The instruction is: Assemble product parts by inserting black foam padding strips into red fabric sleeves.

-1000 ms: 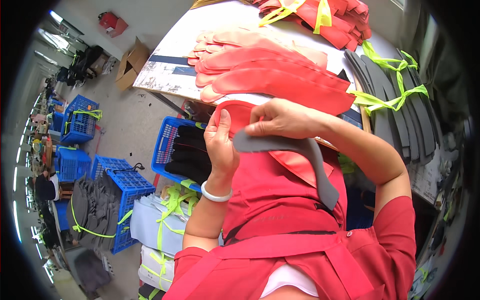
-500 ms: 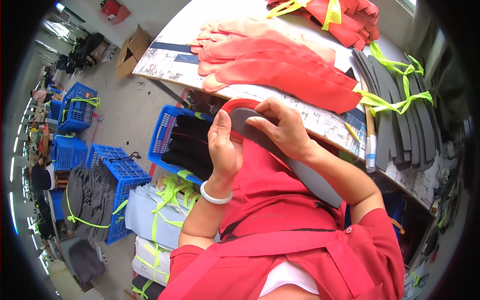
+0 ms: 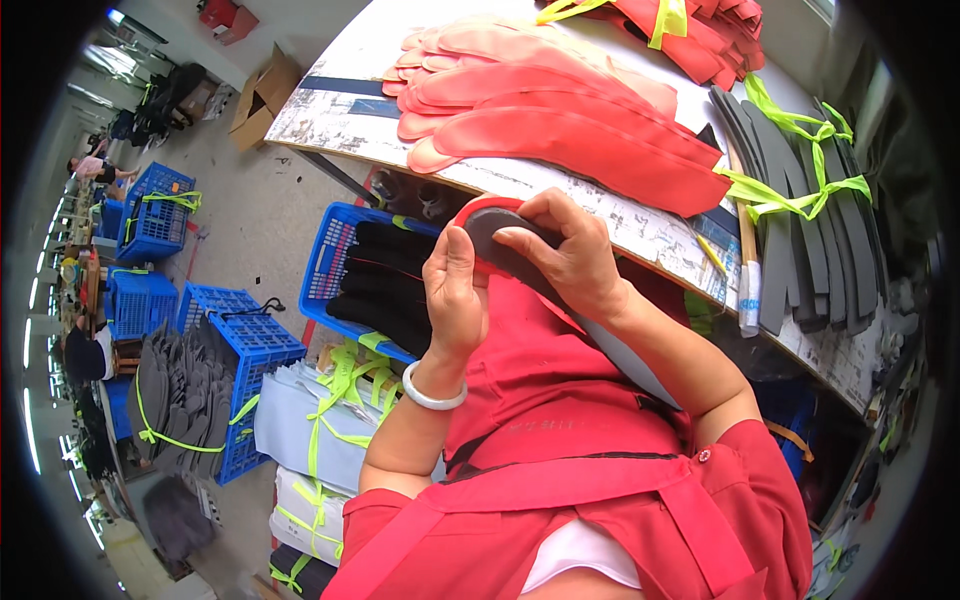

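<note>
In front of my apron I hold a long grey foam strip (image 3: 517,262) with a rounded end, and a red fabric piece (image 3: 487,208) curves round that end. My left hand (image 3: 455,300), with a pale bangle on its wrist, grips the red piece at its left edge. Its thumb points up and its other fingers are mostly hidden behind. My right hand (image 3: 578,258) pinches the rounded end from the right, thumb on the grey face and fingers over the far rim. The strip's lower part passes beneath my right forearm.
The worktable (image 3: 530,180) carries a fanned pile of red pieces (image 3: 560,125), tied grey strips (image 3: 800,220), a wooden-handled brush (image 3: 748,290) and a yellow pencil (image 3: 711,254). Left of me stand a blue crate (image 3: 318,275) of black pieces and tied light-grey bundles (image 3: 290,415).
The rounded end has tilted slightly between my hands, and both hands have shifted a little. My grip stays on the strip and the red piece.
</note>
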Demonstrator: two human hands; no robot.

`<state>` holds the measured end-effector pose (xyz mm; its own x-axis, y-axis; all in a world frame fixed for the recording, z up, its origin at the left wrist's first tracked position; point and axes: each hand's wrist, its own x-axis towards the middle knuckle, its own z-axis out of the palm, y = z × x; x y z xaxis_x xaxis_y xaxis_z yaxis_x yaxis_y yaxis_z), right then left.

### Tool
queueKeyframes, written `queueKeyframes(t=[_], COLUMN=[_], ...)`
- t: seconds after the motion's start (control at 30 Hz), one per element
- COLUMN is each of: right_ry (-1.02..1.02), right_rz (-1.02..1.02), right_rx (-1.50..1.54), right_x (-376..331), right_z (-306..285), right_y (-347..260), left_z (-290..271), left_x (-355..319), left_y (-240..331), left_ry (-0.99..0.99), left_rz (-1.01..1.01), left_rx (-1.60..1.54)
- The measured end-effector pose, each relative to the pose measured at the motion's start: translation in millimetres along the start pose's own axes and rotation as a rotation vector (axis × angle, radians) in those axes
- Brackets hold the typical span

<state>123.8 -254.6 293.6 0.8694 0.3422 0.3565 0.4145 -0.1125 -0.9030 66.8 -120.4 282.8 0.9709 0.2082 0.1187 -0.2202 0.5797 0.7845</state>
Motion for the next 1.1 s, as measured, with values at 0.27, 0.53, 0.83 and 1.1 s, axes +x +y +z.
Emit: queueKeyframes(t=[0.27,0.53,0.83,1.1], right_ry=[-0.085,-0.238,-0.423,-0.353], right_rz=[0.249,0.162,0.423,0.364], right_rx=[0.172,-0.020,0.099,0.195], right_x=[-14.7,-20.4,-37.9,-36.5], right_z=[4.4,2.0,15.6,21.5], right_y=[-1.3,7.4,9.9,20.4], left_z=[-6.4,-64.9,-69.4,-69.7], left_x=[-7.1,19.8,15.4,6.4], left_y=[-5.8,23.6,29.9,34.1], left_ry=[-0.040,-0.249,-0.430,-0.240], left_rz=[-0.065,-0.568,-0.827,-0.746], left_rx=[0.086,0.308,0.374,0.323])
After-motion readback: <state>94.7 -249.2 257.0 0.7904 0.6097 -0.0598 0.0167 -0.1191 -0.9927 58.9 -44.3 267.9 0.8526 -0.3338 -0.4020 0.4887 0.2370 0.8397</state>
